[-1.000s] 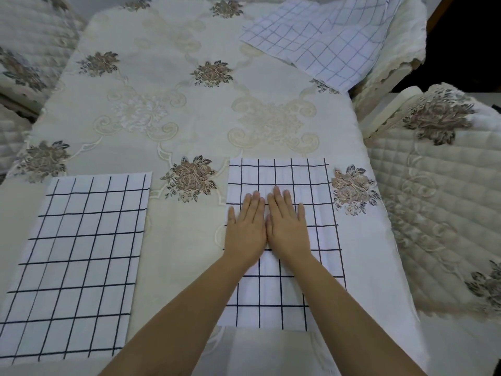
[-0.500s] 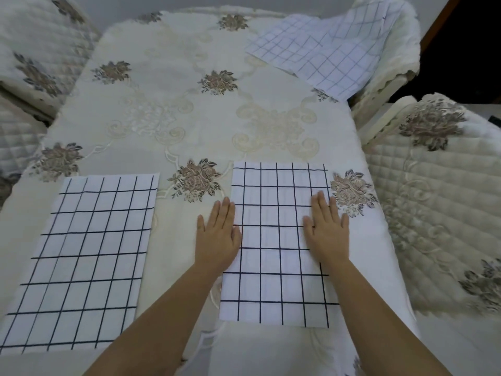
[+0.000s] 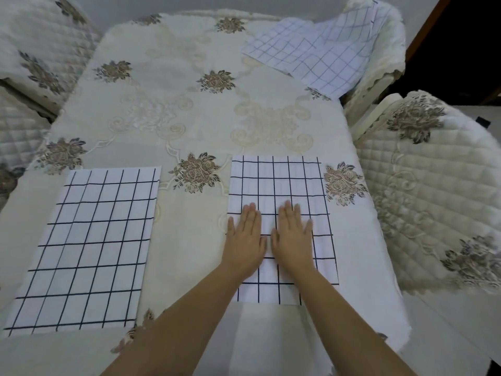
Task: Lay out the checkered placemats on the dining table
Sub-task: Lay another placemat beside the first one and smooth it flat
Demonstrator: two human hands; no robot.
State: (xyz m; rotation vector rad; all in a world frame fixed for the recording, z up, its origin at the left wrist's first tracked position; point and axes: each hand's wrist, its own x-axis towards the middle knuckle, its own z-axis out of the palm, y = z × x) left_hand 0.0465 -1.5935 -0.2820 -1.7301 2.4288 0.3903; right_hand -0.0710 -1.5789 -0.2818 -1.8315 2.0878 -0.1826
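Note:
A white placemat with black checks (image 3: 282,183) lies flat at the near right of the dining table (image 3: 189,112). My left hand (image 3: 245,240) and my right hand (image 3: 294,237) press on its middle, palms down, fingers straight, side by side. A second checkered placemat (image 3: 86,245) lies flat at the near left. Further checkered placemats (image 3: 320,55) lie loosely stacked at the far right corner, partly draped over a chair back.
The table wears a cream tablecloth with embroidered brown flowers (image 3: 196,172). Quilted cream chairs stand close on the right (image 3: 433,185) and at the far left (image 3: 35,50). Another padded chair back (image 3: 385,47) rises behind the stacked mats.
My hands, together one second ago, spread to the mat's left and right edges half a second ago, and have now come back together at its middle. The view has tilted slightly.

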